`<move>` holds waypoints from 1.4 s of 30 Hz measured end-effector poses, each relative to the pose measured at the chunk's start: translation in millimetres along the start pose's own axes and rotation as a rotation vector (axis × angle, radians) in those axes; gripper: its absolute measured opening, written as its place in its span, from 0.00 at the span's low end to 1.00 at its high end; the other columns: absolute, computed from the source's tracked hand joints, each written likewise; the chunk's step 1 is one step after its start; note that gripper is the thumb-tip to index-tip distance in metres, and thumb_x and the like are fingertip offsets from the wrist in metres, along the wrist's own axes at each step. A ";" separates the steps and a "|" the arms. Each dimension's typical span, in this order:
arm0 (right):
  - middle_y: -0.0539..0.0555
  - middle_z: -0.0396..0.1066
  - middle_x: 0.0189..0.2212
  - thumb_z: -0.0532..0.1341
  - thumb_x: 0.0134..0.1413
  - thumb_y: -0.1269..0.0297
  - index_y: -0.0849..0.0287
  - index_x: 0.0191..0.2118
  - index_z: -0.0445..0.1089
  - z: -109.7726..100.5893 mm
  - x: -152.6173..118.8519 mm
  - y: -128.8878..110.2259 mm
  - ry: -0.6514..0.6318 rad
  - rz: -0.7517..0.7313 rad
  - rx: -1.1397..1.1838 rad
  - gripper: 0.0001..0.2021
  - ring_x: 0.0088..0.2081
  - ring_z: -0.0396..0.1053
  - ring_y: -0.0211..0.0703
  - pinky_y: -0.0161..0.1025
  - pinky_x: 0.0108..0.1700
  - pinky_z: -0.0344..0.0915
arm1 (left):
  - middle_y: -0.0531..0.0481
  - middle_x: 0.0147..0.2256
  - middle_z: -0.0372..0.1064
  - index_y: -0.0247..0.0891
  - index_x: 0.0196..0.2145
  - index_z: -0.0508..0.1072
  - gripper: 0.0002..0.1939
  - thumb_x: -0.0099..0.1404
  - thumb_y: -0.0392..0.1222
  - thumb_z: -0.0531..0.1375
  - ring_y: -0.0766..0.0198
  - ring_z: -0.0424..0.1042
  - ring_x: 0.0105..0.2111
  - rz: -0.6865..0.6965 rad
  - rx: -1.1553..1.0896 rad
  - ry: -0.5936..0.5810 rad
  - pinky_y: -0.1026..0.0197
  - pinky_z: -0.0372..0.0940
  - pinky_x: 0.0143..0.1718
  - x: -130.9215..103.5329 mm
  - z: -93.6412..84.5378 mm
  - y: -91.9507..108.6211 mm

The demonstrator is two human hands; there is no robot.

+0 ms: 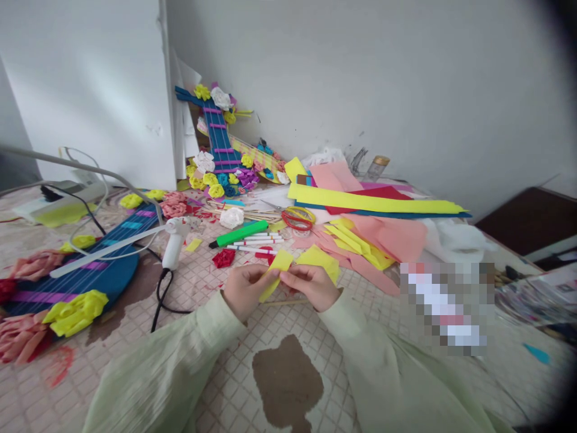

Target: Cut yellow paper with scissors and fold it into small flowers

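Between my two hands is a small strip of yellow crepe paper (282, 262). My left hand (246, 290) pinches it with thumb and fingers. My right hand (314, 285) has its thumb and fingertips closed at the strip's right edge, the tips meeting the left thumb. More yellow paper pieces (319, 258) lie just behind the right hand. A thin wooden stick (283, 302) lies on the table below the hands. Near the left hand sits a crumpled red paper flower (223, 258), with a green marker (238, 234) behind it.
A white glue gun (174, 243) with its cord stands at left beside a blue paper guitar (112, 264) with paper flowers. Another decorated guitar (220, 135) leans at the back. Red-and-yellow scissors (298, 219), a long yellow strip (374, 201) and pink paper (390, 234) lie behind my hands.
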State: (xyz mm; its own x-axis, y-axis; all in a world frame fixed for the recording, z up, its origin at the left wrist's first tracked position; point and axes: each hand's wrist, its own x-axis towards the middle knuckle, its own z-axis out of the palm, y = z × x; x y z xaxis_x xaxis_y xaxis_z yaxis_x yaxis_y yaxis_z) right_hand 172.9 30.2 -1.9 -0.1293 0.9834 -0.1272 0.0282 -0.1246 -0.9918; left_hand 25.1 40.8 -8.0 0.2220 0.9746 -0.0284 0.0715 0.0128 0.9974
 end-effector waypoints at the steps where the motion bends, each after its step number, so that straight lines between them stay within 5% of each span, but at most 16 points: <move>1: 0.47 0.63 0.16 0.62 0.36 0.58 0.64 0.21 0.68 0.9 -0.5 -0.2 -0.007 -0.004 -0.004 0.12 0.18 0.59 0.31 0.32 0.23 0.58 | 0.53 0.18 0.68 0.34 0.22 0.75 0.11 0.47 0.45 0.61 0.71 0.61 0.18 0.002 -0.003 0.002 0.69 0.55 0.19 0.0 -0.3 0.3; 11: 0.47 0.62 0.14 0.62 0.38 0.59 0.64 0.19 0.66 -3.1 0.1 1.0 -0.084 -0.029 -0.052 0.12 0.18 0.58 0.30 0.32 0.23 0.56 | 0.52 0.24 0.70 0.35 0.28 0.74 0.11 0.44 0.41 0.63 0.67 0.66 0.25 -0.007 -0.129 -0.055 0.67 0.61 0.26 -0.2 3.8 7.2; 22: 0.49 0.66 0.17 0.62 0.36 0.56 0.63 0.22 0.70 5.1 -2.0 8.1 -0.112 0.038 -0.038 0.13 0.20 0.62 0.33 0.33 0.24 0.61 | 0.53 0.18 0.66 0.34 0.18 0.73 0.08 0.41 0.42 0.64 0.71 0.61 0.19 -0.026 -0.098 0.030 0.70 0.57 0.19 0.1 2.1 5.8; 30: 0.47 0.64 0.15 0.61 0.38 0.56 0.63 0.21 0.68 8.1 -5.2 1.5 -0.049 -0.043 -0.016 0.13 0.18 0.60 0.31 0.31 0.23 0.60 | 0.55 0.17 0.66 0.33 0.20 0.71 0.12 0.42 0.47 0.63 0.72 0.61 0.16 -0.214 -0.340 0.033 0.70 0.55 0.16 0.6 5.2 -1.4; 42: 0.48 0.63 0.14 0.59 0.40 0.55 0.63 0.18 0.66 14.6 -9.2 1.0 -0.082 -0.068 -0.083 0.15 0.17 0.60 0.31 0.30 0.20 0.58 | 0.55 0.15 0.65 0.33 0.19 0.69 0.15 0.39 0.48 0.65 0.70 0.62 0.14 -0.273 -0.528 0.033 0.67 0.58 0.16 -0.5 7.6 2.2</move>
State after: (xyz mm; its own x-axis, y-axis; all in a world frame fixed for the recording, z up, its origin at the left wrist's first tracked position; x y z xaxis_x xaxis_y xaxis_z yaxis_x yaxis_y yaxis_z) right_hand 159.7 19.1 -1.9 -0.2138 0.9748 -0.0641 0.0983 -0.0438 -0.9942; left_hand 32.5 38.6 -6.3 0.2326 0.9267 -0.2953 -0.3731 0.3654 0.8528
